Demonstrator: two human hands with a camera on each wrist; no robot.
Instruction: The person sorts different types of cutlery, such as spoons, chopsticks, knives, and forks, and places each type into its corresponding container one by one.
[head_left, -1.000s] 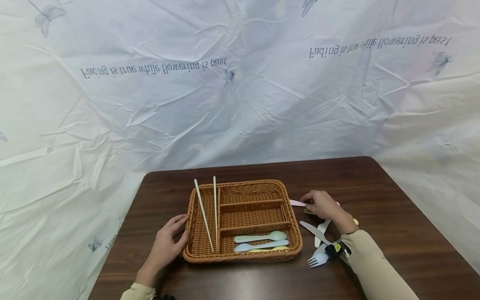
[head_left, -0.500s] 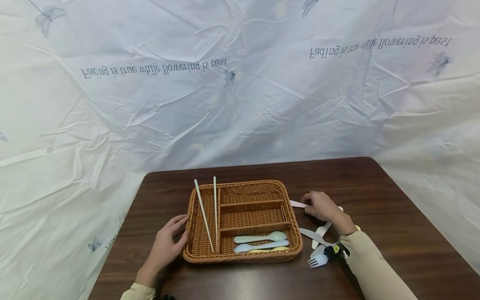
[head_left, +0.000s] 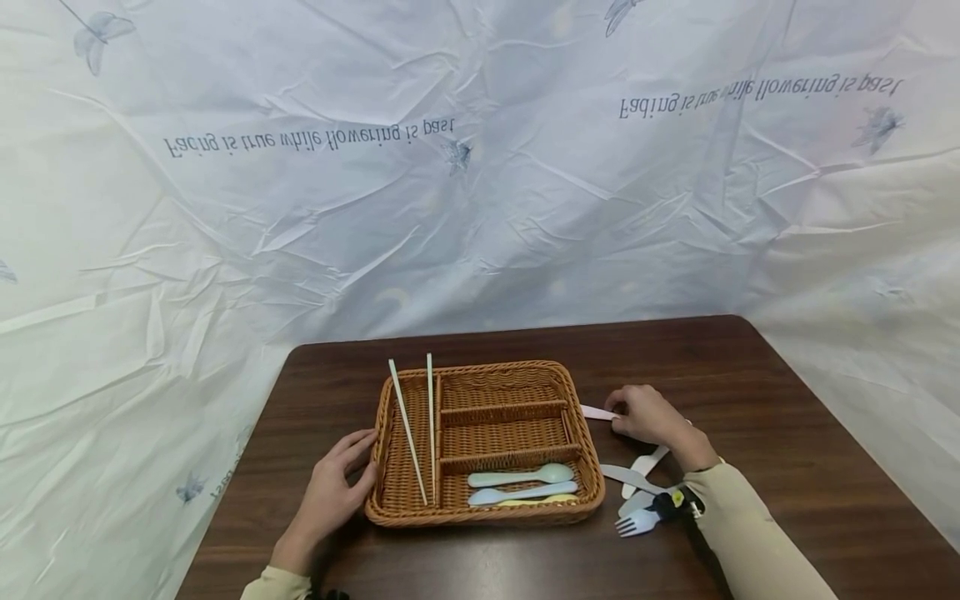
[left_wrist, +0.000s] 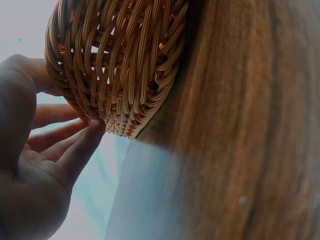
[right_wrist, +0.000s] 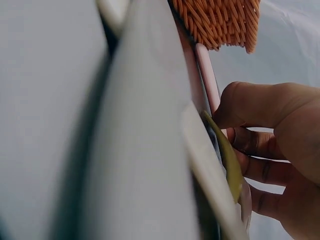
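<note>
Beside the wicker basket [head_left: 480, 521], my left hand [head_left: 327, 492] rests its relaxed fingertips on the left wall; in the left wrist view the fingers [left_wrist: 82, 145] touch the weave [left_wrist: 120, 60]. To the right of the basket, my right hand [head_left: 652, 418] pinches a pink utensil [head_left: 597, 412] by the table. The right wrist view has the thumb and fingertips at the pink handle [right_wrist: 207, 75], close to a yellow-green piece [right_wrist: 229, 160]. The far end of the pink utensil is hidden under the hand.
Two chopsticks [head_left: 407, 429] lie in the basket's left compartment. A green spoon [head_left: 521, 476], a blue one [head_left: 522, 492] and a yellow piece lie in the front-right compartment. Near my right wrist are a knife [head_left: 630, 477], a blue-white fork [head_left: 637, 522] and other pale cutlery.
My right hand has shifted slightly right and toward me, and the pink utensil has moved with it. The knife and pale cutlery beside it have shifted a little. My left hand has stayed still.
</note>
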